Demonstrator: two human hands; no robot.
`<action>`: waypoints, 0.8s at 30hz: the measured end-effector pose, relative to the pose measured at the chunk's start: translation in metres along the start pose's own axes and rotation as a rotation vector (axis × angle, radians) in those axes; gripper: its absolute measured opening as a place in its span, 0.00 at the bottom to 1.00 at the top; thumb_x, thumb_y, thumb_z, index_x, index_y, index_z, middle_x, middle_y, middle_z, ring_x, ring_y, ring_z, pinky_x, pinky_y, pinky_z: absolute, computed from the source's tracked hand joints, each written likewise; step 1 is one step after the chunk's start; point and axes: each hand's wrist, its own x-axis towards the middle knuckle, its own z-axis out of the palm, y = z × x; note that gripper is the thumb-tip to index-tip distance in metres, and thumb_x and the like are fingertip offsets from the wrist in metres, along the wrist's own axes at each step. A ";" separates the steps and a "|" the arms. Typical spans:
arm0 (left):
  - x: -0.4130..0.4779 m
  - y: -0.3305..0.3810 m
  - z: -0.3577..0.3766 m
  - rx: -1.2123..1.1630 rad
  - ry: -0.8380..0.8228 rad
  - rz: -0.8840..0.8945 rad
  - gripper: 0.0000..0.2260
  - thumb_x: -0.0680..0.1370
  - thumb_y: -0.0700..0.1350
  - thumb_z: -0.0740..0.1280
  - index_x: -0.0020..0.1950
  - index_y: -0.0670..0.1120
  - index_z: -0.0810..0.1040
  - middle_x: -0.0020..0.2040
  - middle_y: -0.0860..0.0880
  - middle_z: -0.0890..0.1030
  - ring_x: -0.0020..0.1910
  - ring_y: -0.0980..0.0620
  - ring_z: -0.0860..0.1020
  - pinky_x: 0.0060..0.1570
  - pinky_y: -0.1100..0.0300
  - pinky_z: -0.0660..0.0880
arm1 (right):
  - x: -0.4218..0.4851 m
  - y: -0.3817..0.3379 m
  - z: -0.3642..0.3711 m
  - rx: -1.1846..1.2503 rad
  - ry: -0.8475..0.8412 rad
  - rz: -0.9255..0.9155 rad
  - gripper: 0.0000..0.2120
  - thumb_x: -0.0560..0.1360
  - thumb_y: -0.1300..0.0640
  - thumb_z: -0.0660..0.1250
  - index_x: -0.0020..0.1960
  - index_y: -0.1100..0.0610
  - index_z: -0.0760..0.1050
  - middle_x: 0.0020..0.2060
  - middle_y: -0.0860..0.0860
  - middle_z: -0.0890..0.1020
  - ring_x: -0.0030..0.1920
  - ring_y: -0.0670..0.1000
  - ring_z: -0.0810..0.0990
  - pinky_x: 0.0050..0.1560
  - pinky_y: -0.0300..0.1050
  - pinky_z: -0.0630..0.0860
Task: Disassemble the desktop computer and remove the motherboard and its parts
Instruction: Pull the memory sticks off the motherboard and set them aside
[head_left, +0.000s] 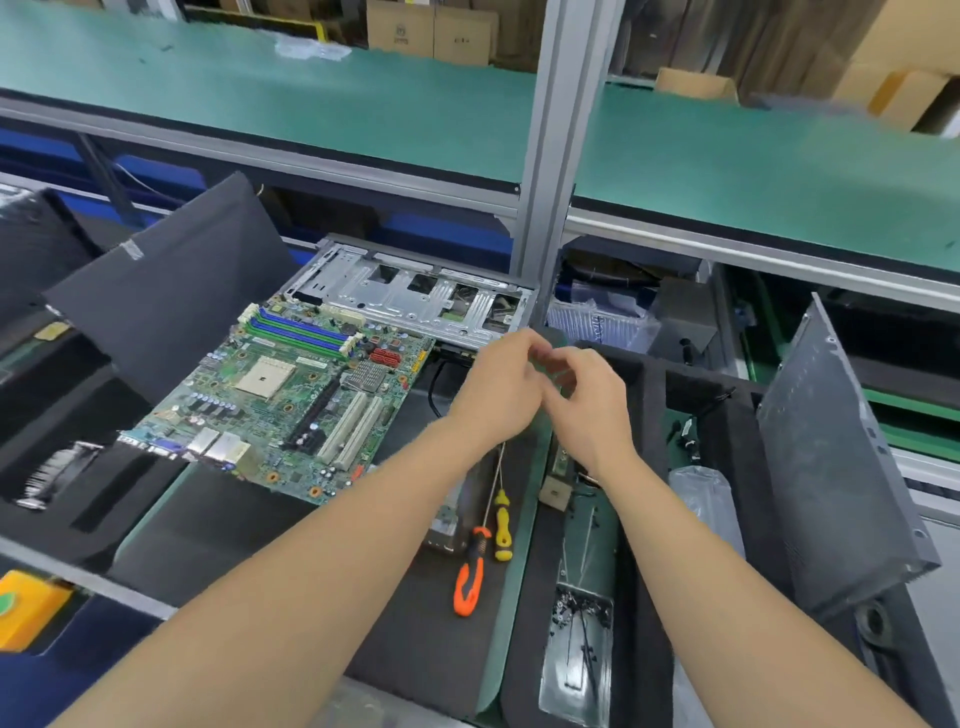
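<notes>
motherboard (291, 405), item one. location? (clerk)
left of both hands, well apart from them. it lies tilted, socket and slots facing up, with its far edge by the metal chassis frame (415, 296). (tech)
handling? (clerk)
judged light, stiff and fragile. lift by the bare edges on two sides, never by slots or capacitors. (tech)
hands? (clerk)
left hand (498, 384) and right hand (587, 400) meet, fingers curled toward each other. something blurred and greenish shows between them; cannot tell if it is held. (tech)
outward? (clerk)
nearer than the wrists: orange screwdriver (470, 571) and yellow screwdriver (502, 525) on dark foam. under the right forearm: screw tray (579, 623). right of the right hand: grey side panel (841, 467), standing on edge. (tech)
</notes>
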 end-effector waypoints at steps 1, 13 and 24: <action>0.001 0.000 -0.016 -0.022 0.024 0.020 0.17 0.80 0.33 0.60 0.62 0.48 0.80 0.59 0.51 0.82 0.56 0.55 0.77 0.55 0.66 0.72 | 0.006 -0.013 0.004 0.003 0.012 -0.019 0.10 0.77 0.56 0.70 0.59 0.52 0.81 0.48 0.48 0.80 0.48 0.47 0.78 0.51 0.46 0.76; 0.020 -0.094 -0.203 0.043 0.149 0.061 0.13 0.80 0.36 0.62 0.58 0.50 0.82 0.56 0.54 0.82 0.54 0.54 0.78 0.55 0.60 0.72 | 0.050 -0.155 0.097 0.016 0.046 -0.065 0.09 0.78 0.53 0.71 0.57 0.50 0.82 0.50 0.42 0.81 0.51 0.44 0.78 0.54 0.41 0.73; 0.027 -0.214 -0.247 0.390 0.031 -0.286 0.26 0.79 0.61 0.66 0.72 0.51 0.67 0.68 0.42 0.68 0.63 0.37 0.72 0.61 0.44 0.71 | 0.034 -0.180 0.157 -0.103 -0.043 0.268 0.20 0.75 0.42 0.73 0.64 0.46 0.76 0.59 0.49 0.71 0.66 0.53 0.70 0.63 0.50 0.69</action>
